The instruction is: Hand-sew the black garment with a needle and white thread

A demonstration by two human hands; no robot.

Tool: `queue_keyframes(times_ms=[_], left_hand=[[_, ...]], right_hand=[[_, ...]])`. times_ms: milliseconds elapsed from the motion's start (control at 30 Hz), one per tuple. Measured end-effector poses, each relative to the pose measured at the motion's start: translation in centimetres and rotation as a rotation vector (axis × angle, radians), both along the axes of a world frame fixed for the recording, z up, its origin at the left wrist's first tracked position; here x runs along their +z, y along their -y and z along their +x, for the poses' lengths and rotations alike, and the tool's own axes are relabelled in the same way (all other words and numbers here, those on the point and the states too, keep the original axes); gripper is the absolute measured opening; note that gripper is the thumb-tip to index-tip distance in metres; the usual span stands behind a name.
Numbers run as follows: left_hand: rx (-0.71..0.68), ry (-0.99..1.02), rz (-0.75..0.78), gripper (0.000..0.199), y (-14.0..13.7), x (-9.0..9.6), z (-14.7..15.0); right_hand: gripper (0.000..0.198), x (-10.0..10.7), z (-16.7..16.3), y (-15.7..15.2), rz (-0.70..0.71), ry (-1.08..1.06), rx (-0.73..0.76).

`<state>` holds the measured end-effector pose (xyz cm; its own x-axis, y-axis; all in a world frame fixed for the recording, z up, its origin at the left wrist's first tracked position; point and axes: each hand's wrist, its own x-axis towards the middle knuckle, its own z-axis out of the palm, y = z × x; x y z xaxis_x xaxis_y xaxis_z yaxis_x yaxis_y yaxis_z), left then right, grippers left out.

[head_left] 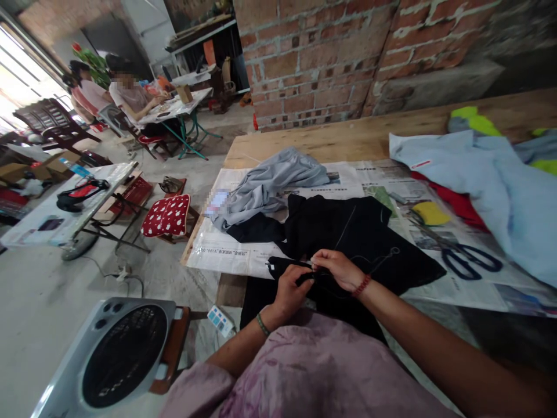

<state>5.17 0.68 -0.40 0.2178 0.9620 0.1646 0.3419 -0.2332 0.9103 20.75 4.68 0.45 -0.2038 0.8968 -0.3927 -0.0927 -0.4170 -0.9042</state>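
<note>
A black garment [322, 223] lies across the newspaper at the table's near edge, partly hanging toward my lap. My left hand [292, 287] is closed on a fold of its near edge, thumb against fingers. Right beside it, my right hand [337, 267] is pinched at the same edge; what is between its fingertips is too small to make out. A pale thread [346, 226] trails over the black cloth. Grey fabric [274, 180] is bunched behind and left of the garment. Scissors with dark handles [467, 260] lie to the right.
Newspaper [230, 255] under clear plastic covers the table. Light blue cloth [483, 174] and a yellow piece [430, 213] lie at right. A fan [126, 354] stands lower left, near a red stool [166, 216]. Other people sit at a far table [187, 104].
</note>
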Motion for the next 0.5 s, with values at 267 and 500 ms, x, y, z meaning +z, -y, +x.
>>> queue_keyframes(times_ms=[267,500], left_hand=[[-0.002,-0.011,0.093,0.015,0.0,-0.5,-0.2],[-0.006,0.011,0.015,0.012,0.1,0.3,0.1]], right_hand=[[0.022,0.6,0.7,0.3,0.017,-0.081,0.01],[0.022,1.0,0.4,1.1,-0.04,-0.106,0.058]])
